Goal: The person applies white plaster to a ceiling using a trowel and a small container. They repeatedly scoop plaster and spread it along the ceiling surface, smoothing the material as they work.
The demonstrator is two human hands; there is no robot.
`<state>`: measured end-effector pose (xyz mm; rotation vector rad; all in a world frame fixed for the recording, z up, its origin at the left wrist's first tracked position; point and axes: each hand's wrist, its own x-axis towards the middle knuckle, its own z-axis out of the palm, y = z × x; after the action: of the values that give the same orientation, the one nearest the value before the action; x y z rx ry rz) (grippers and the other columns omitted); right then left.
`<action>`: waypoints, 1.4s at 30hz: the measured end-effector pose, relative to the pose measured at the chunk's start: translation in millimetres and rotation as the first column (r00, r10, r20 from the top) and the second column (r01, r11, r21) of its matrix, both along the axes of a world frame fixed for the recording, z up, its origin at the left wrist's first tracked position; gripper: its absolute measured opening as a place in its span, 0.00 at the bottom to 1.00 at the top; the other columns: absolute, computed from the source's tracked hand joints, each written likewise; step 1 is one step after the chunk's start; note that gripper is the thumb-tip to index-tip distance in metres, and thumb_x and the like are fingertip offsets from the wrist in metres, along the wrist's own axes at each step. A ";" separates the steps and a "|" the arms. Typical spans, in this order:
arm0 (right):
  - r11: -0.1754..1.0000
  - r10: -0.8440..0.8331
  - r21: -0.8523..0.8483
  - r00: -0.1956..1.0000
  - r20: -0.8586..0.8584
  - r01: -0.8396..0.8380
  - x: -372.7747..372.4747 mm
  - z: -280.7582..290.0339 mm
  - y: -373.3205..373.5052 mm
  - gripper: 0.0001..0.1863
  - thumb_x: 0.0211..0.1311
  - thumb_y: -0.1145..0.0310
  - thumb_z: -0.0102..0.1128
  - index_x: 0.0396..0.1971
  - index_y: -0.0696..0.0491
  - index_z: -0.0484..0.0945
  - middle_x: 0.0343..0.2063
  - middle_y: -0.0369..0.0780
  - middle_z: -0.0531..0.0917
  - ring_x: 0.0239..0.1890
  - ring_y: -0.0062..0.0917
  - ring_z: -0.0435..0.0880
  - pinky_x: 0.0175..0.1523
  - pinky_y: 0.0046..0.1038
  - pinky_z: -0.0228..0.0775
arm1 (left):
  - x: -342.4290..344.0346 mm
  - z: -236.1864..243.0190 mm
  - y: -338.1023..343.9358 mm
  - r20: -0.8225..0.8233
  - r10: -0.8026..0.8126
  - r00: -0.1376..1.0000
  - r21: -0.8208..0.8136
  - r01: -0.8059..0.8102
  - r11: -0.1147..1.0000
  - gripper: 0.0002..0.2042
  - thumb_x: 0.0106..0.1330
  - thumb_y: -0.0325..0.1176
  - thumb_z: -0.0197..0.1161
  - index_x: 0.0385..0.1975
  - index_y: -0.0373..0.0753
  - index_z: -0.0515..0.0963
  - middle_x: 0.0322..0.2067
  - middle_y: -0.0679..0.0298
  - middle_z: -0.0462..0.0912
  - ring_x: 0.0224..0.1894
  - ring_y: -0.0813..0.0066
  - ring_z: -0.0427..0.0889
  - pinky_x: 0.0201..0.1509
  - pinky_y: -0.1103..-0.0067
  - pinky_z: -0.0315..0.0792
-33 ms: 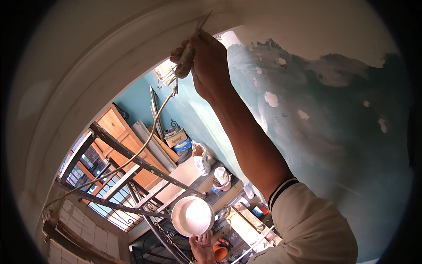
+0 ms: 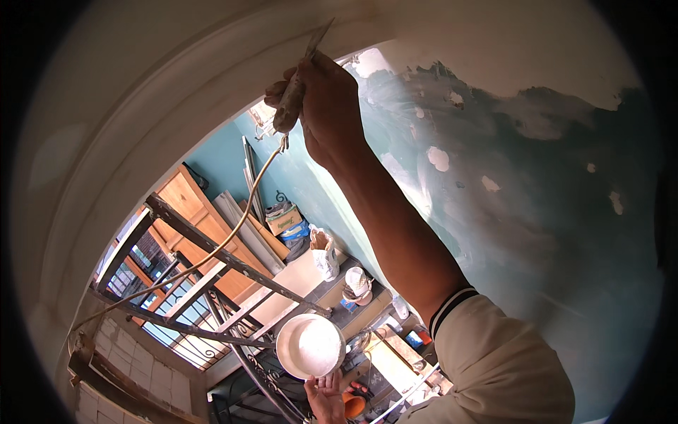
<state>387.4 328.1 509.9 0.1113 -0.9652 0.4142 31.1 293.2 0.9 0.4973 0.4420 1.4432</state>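
Observation:
High up, my right hand [image 2: 332, 106] is closed around the putty-smeared handle of a putty knife [image 2: 290, 106]. Its thin blade points up toward the pale moulded surface [image 2: 212, 56] overhead; whether it touches there I cannot tell. Far below, at the lower middle, my left hand [image 2: 326, 404] holds a round white bowl [image 2: 288, 345] by its near side. White paste [image 2: 318, 346] shows inside the bowl. Part of that hand's grip lies hidden under the bowl.
A ladder-like frame [image 2: 212, 247] stands at the left, crossed by a hanging cable [image 2: 236, 230]. At the right rises a patchy blue-green wall [image 2: 508, 205]. Below are a wooden door [image 2: 205, 233], a white sack [image 2: 325, 260], a bucket [image 2: 357, 283] and a cluttered worktable [image 2: 395, 360].
My right hand has shifted slightly left and down with the putty knife. The left hand and bowl stay nearly where they were.

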 end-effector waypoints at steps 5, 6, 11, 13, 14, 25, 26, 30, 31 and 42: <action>0.997 0.074 -0.019 0.996 0.043 -0.073 -79.1 -5.7 -1.7 0.12 0.81 0.71 0.43 0.38 0.58 0.75 0.23 0.46 0.84 0.20 0.28 0.84 0.38 0.34 0.83 | 19.3 25.7 -17.9 -0.053 0.075 0.996 -0.037 -0.077 0.996 0.34 0.75 0.42 0.63 0.74 0.30 0.59 0.74 0.44 0.62 0.75 0.48 0.68 0.78 0.58 0.70; 0.993 0.118 -0.033 0.991 0.068 -0.116 -87.7 -6.9 -3.0 0.13 0.82 0.71 0.42 0.37 0.58 0.74 0.22 0.45 0.83 0.20 0.27 0.82 0.37 0.34 0.82 | 25.1 34.3 -21.6 -0.090 0.089 0.992 -0.044 -0.094 0.995 0.34 0.75 0.42 0.62 0.73 0.29 0.59 0.74 0.45 0.63 0.75 0.48 0.69 0.78 0.59 0.71; 0.989 0.132 -0.093 0.971 0.197 -0.116 -145.9 -13.8 -10.2 0.20 0.84 0.65 0.44 0.66 0.59 0.70 0.25 0.38 0.79 0.24 0.17 0.81 0.29 0.26 0.78 | 27.5 36.2 -23.8 -0.081 0.103 0.991 -0.061 -0.108 0.992 0.35 0.74 0.43 0.62 0.73 0.29 0.59 0.73 0.44 0.65 0.74 0.48 0.70 0.77 0.59 0.72; 0.969 0.236 -0.140 0.936 0.260 -0.205 -161.1 -24.1 -17.3 0.20 0.85 0.66 0.45 0.69 0.58 0.69 0.30 0.38 0.80 0.26 0.18 0.82 0.32 0.25 0.80 | 27.3 33.9 -28.2 -0.071 0.118 0.990 -0.066 -0.123 0.990 0.35 0.74 0.43 0.63 0.73 0.29 0.59 0.73 0.44 0.65 0.74 0.48 0.70 0.77 0.58 0.72; 0.958 0.283 -0.119 0.926 0.249 -0.261 -163.3 -29.7 -16.3 0.17 0.85 0.66 0.45 0.64 0.57 0.71 0.32 0.39 0.81 0.28 0.19 0.84 0.33 0.26 0.82 | 26.4 33.6 -27.6 -0.061 0.123 0.991 -0.068 -0.127 0.990 0.34 0.74 0.43 0.63 0.73 0.30 0.60 0.73 0.44 0.65 0.74 0.48 0.70 0.76 0.58 0.73; 0.998 -0.001 0.067 0.958 -0.286 0.021 45.4 -24.8 -5.1 0.11 0.83 0.71 0.42 0.51 0.60 0.72 0.42 0.44 0.78 0.35 0.27 0.85 0.42 0.30 0.83 | 30.6 75.9 -48.8 -0.195 0.092 0.976 -0.299 -0.149 0.943 0.25 0.84 0.45 0.51 0.72 0.37 0.65 0.68 0.53 0.72 0.72 0.55 0.70 0.78 0.57 0.66; 0.998 -0.017 0.056 0.957 -0.291 0.035 60.5 -20.3 -3.4 0.11 0.83 0.70 0.43 0.51 0.61 0.73 0.40 0.44 0.79 0.35 0.29 0.84 0.42 0.32 0.81 | 29.2 75.8 -47.8 -0.215 0.073 0.974 -0.281 -0.133 0.951 0.25 0.84 0.45 0.50 0.73 0.37 0.64 0.69 0.53 0.71 0.73 0.54 0.69 0.79 0.57 0.65; 0.994 -0.009 0.101 0.958 -0.288 0.039 89.1 2.4 7.9 0.10 0.80 0.73 0.44 0.48 0.62 0.73 0.35 0.46 0.79 0.34 0.31 0.81 0.39 0.32 0.77 | 39.6 93.3 -50.3 -0.309 0.047 0.950 -0.265 -0.134 0.955 0.25 0.84 0.44 0.49 0.74 0.38 0.61 0.72 0.52 0.67 0.75 0.50 0.66 0.81 0.55 0.61; 0.994 0.003 0.107 0.969 -0.247 0.024 93.4 4.1 11.2 0.09 0.79 0.74 0.44 0.47 0.62 0.73 0.35 0.46 0.79 0.34 0.32 0.81 0.39 0.32 0.77 | 49.2 107.2 -54.6 -0.337 0.052 0.940 -0.273 -0.151 0.950 0.25 0.84 0.44 0.49 0.74 0.39 0.61 0.73 0.52 0.66 0.75 0.48 0.65 0.81 0.54 0.60; 0.993 -0.078 0.068 0.979 -0.187 0.092 95.9 44.3 12.3 0.09 0.75 0.79 0.44 0.43 0.70 0.72 0.38 0.55 0.81 0.32 0.41 0.88 0.44 0.43 0.87 | 53.7 114.1 -58.3 -0.266 -0.022 0.964 -0.276 -0.054 0.960 0.25 0.84 0.46 0.48 0.73 0.39 0.62 0.73 0.52 0.66 0.76 0.50 0.65 0.81 0.53 0.59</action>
<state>483.2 340.5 554.2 0.1743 -0.8004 0.2830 84.9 234.9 115.0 0.4593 0.8561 1.3056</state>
